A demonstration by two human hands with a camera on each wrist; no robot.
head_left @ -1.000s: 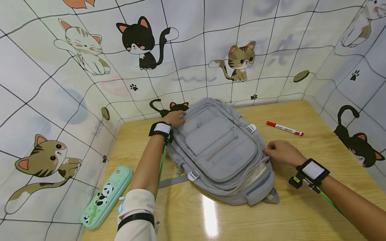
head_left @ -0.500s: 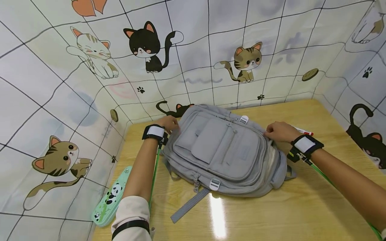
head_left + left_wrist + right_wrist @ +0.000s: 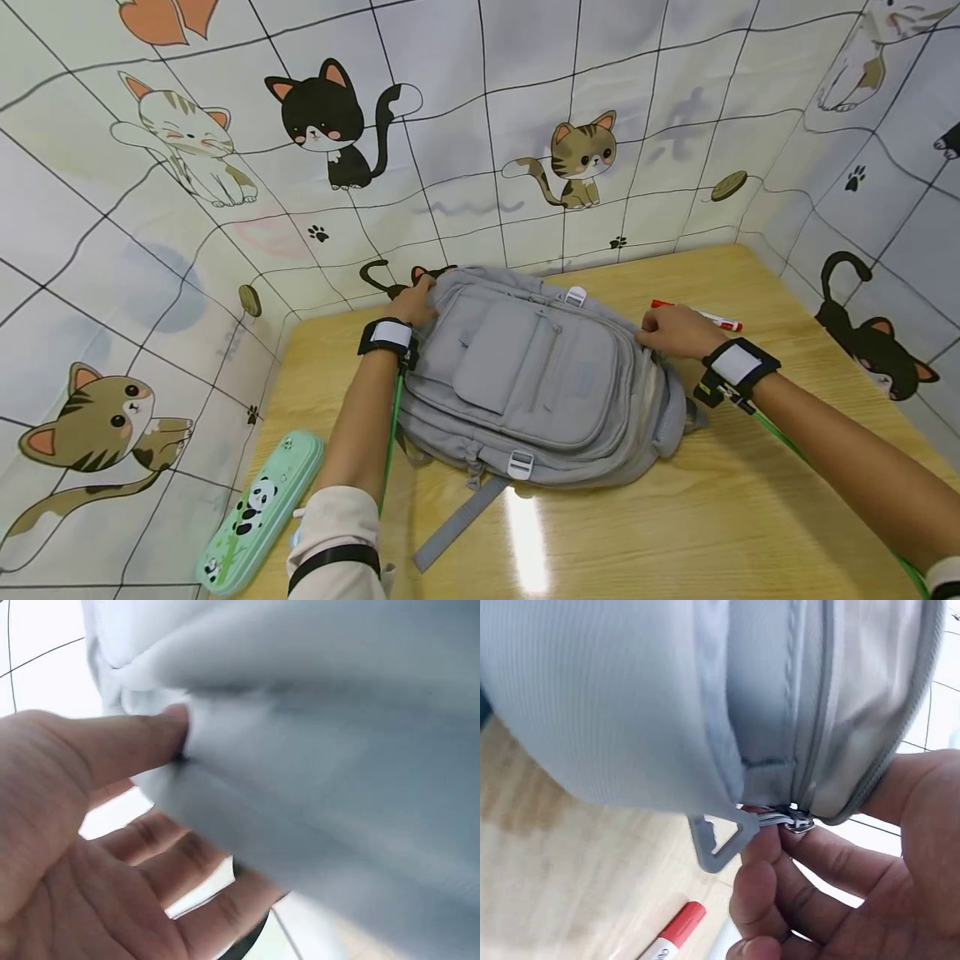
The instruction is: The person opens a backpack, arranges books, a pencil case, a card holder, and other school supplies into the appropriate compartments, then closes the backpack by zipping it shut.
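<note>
A grey backpack (image 3: 581, 387) lies front side up on the wooden table, its right-hand side compartment partly unzipped and showing a pale lining. At its far left corner, my left hand (image 3: 412, 306) grips the fabric. The left wrist view shows the thumb (image 3: 154, 739) pressed on the edge and the other fingers spread behind it. My right hand (image 3: 681, 331) is at the right edge of the bag. Up close, its fingers pinch the zipper slider (image 3: 801, 822), from which a grey triangular pull (image 3: 703, 844) hangs on a cord.
A red-capped whiteboard marker (image 3: 723, 322) lies behind my right hand, partly hidden. On the left stands a green panda pencil case (image 3: 262, 500), with something small and blue partly behind my sleeve. A loose grey strap (image 3: 461, 523) trails toward the front. Cat-print sheeting (image 3: 465, 125) borders the table.
The backpack has been turned, its right end swinging away from me and its loose strap coming forward. My right hand has moved farther back, now overlapping the marker. My left hand stays at the far left corner.
</note>
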